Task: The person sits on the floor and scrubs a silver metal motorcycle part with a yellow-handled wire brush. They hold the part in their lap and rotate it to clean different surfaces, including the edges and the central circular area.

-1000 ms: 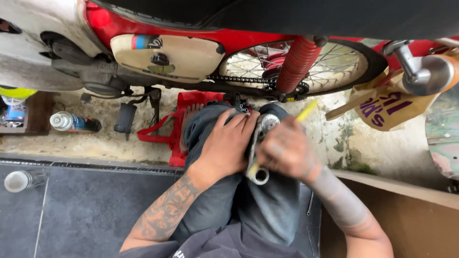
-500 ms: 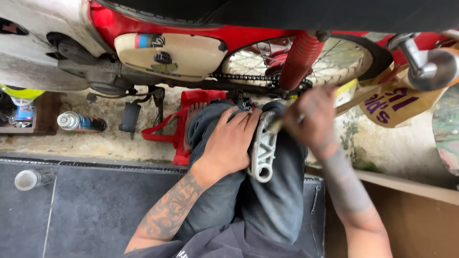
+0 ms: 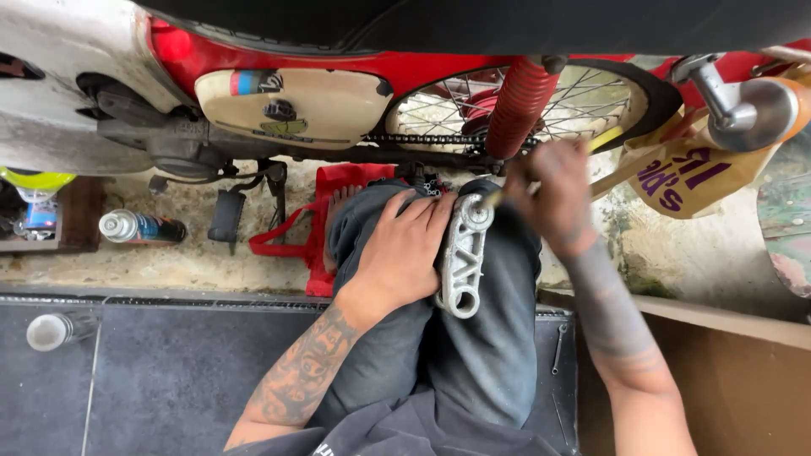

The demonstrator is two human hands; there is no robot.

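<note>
- While the person sits beside a red motorcycle (image 3: 355, 59), the left hand (image 3: 405, 253) lies flat on the knee, its fingers spread and pressing against a silver cast-metal bracket (image 3: 462, 257).
- The bracket rests lengthwise on the lap, on dark grey trousers (image 3: 490, 338), with a round eye at each end.
- The right hand (image 3: 549, 190) is clenched around a thin tool with a yellow handle (image 3: 604, 139); its tip meets the bracket's upper eye.
- Just beyond the knees stands the motorcycle's rear wheel (image 3: 591, 101), with spokes, a drive chain (image 3: 422, 139) and a red shock spring (image 3: 517, 105).
- A red bag (image 3: 317, 224) lies on the concrete floor under the bike, touching the left knee.
- A spray can (image 3: 139, 226) lies on its side well to the left.
- A yellowish cloth bag (image 3: 676, 173) hangs at the right, below a chrome part (image 3: 743, 105).
</note>
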